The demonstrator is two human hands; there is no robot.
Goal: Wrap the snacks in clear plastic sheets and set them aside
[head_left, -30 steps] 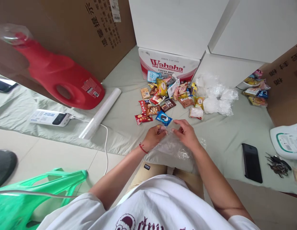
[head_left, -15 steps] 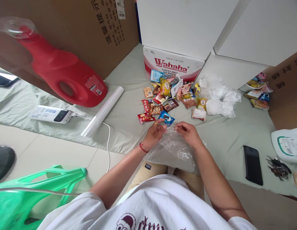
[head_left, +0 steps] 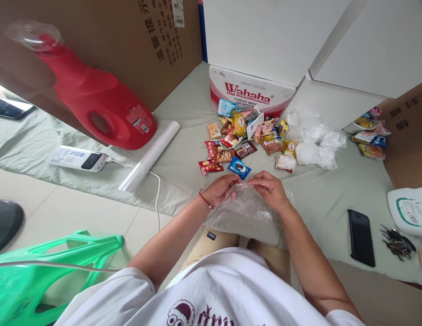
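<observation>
A clear plastic bag (head_left: 249,202) hangs between my two hands, its upper edge pinched and the rest crumpled toward my lap. My left hand (head_left: 222,188), with a red cord at the wrist, grips the edge on one side. The fingers of my right hand (head_left: 267,187) are closed on the other side, a short gap away. Just beyond my fingertips lies a blue snack packet (head_left: 239,168). Behind it spreads a pile of small wrapped snacks (head_left: 245,148). Right of the pile sit several clear plastic bundles (head_left: 314,140), bunched together.
A Wahaha carton (head_left: 253,90) stands behind the snacks, under white boxes. To the left are a red jug (head_left: 105,106), a clear film roll (head_left: 150,156) and a power bank (head_left: 78,159) with cable. A phone (head_left: 361,237), keys (head_left: 397,243) and a white bottle (head_left: 409,212) lie right.
My left hand has turned over, its fingers now folded in around the bag's edge. The right hand still pinches the bag. The whole view has shifted slightly.
</observation>
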